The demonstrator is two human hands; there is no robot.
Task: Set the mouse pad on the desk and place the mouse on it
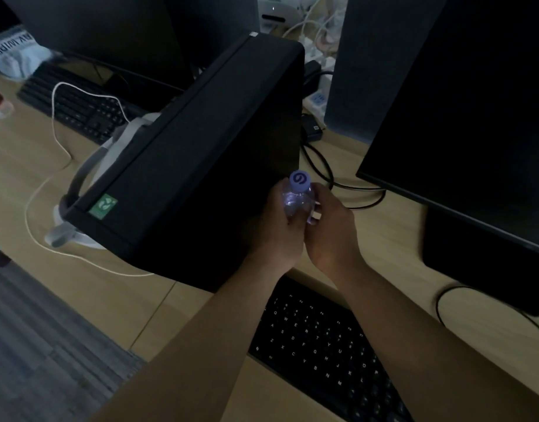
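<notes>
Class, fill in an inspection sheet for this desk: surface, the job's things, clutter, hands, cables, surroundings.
Surface: wooden desk, dimly lit.
Job's things: nothing seen; no mouse pad or mouse in view.
Clutter: black computer tower, keyboard, second keyboard, wipes pack.
Hands: left hand and right hand both hold a clear bottle with a purple cap.
Cables: white cable, black cables.
Surroundings: monitor at right, grey floor.
</notes>
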